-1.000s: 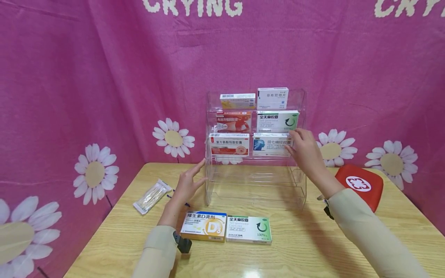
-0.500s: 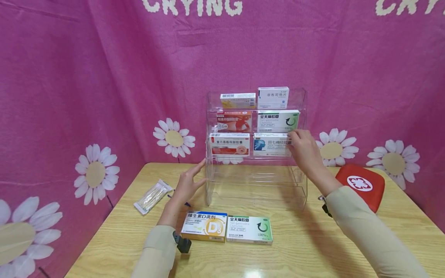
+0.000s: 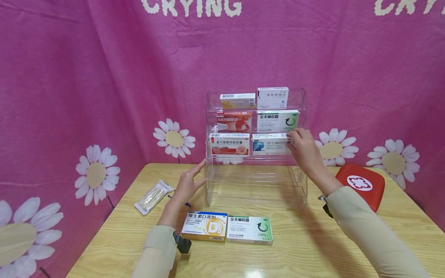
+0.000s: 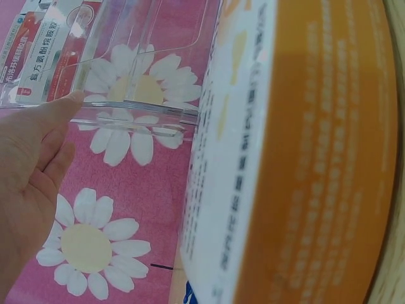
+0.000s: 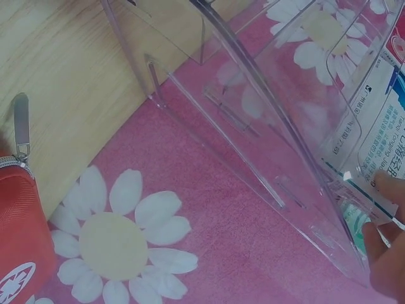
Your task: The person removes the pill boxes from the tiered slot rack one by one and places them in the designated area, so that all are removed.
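A clear acrylic display rack [image 3: 255, 180] stands on the table with medicine boxes on its upper tiers. My right hand [image 3: 306, 152] pinches the right end of a white-and-blue medicine box [image 3: 267, 146] on the third tier down. In the right wrist view its thumb [image 5: 389, 187] lies on the box's front and a finger is behind. My left hand [image 3: 187, 183] touches the rack's left side with extended fingers. Beside the held box sits a white-and-red medicine box [image 3: 229, 146]. Directly above it is a green-and-white capsule box [image 3: 277, 121], with a red box [image 3: 233, 122] to the left.
Two boxes lie in front of the rack: an orange vitamin D box [image 3: 204, 227] and another green-and-white box [image 3: 249, 230]. A pack of cotton swabs [image 3: 153, 197] lies at left, a red zip case [image 3: 361, 187] at right. The rack's top tier holds two smaller boxes.
The white-and-blue box has shifted slightly left and tipped a little, with my right hand's fingers still on its end. My left hand stays at the rack's side.
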Available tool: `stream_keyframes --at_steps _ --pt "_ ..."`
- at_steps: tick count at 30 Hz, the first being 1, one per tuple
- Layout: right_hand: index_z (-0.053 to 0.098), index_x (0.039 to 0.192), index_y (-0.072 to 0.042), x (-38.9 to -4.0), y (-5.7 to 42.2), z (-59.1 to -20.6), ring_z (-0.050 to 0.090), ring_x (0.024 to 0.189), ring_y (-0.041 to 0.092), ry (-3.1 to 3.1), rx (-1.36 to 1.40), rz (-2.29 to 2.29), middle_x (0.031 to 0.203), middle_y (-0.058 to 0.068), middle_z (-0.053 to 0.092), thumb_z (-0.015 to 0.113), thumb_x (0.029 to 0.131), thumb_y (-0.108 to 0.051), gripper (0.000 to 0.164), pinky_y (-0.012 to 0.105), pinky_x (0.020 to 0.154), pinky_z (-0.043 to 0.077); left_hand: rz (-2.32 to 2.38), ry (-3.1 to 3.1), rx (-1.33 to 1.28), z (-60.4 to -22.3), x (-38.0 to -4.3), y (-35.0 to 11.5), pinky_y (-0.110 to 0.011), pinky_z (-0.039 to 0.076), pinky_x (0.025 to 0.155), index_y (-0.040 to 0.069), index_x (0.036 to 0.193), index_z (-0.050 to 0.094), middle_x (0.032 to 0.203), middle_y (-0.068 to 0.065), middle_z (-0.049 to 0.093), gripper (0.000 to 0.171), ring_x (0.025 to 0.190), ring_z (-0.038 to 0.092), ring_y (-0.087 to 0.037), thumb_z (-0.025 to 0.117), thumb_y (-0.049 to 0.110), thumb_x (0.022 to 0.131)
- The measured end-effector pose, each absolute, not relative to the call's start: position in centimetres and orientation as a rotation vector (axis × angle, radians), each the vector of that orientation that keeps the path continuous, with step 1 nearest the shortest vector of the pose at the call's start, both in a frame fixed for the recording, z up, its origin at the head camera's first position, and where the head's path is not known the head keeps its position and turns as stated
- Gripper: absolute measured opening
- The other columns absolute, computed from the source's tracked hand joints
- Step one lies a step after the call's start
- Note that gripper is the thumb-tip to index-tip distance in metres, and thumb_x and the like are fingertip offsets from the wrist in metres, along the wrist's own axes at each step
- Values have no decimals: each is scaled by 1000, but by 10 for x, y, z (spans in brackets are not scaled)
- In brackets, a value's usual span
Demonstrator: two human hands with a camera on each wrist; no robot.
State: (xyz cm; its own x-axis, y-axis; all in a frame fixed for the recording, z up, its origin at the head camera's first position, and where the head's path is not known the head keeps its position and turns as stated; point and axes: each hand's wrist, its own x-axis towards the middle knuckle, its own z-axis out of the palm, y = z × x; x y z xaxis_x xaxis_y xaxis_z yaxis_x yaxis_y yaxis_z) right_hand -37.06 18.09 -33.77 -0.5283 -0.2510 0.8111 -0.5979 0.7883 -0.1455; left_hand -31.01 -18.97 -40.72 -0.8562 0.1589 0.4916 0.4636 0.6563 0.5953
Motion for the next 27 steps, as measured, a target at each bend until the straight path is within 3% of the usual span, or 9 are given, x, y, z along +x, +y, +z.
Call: stream_keyframes --at_steps 16,27 --pt "65 102 10 -368 185 -330 54 99 41 -1986 714 563 105 26 61 71 78 13 25 48 85 57 -1046 -2484 -487 -407 -310 -191 -50 50 107 7 145 46 142 -16 55 65 119 61 -42 72 4 86" --pt "67 100 8 -353 186 -316 56 95 39 -1830 724 569 102 25 62 72 79 11 21 42 82 52 -1043 -2469 -500 -407 -310 -190 -50 51 105 6 145 46 142 -17 55 65 118 62 -42 73 4 85"
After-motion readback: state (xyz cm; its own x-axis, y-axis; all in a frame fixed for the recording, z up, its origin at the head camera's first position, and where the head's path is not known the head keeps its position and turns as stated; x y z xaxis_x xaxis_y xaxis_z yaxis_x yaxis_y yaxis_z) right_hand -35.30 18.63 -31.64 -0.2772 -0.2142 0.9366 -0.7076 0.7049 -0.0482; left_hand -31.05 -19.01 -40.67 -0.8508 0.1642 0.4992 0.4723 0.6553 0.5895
